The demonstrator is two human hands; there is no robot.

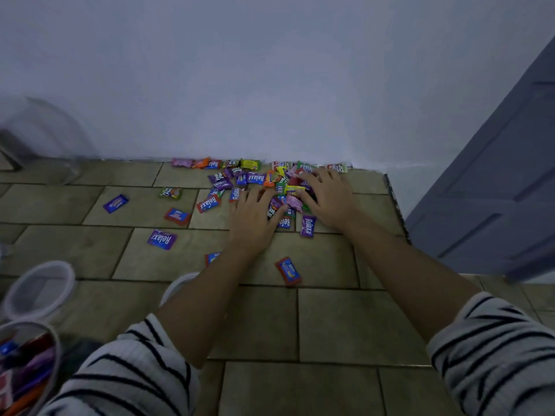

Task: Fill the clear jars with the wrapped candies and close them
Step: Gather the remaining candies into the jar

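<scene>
Many glossy wrapped candies [256, 178] (purple, blue) lie under left hand [250, 225] and right hand [329, 202], fingers [318, 180] spread

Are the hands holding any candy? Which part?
Nothing is held. The left hand and right hand rest spread-fingered on the pile of wrapped candies, gripping none.

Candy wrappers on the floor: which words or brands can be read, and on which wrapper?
"Relaxa": left purple wrapper.
"Relaxa": red wrapper.
"Relaxa": blue wrapper in the pile.
"Relaxa": right purple wrapper.
The rest: print too blurred to read.
</scene>
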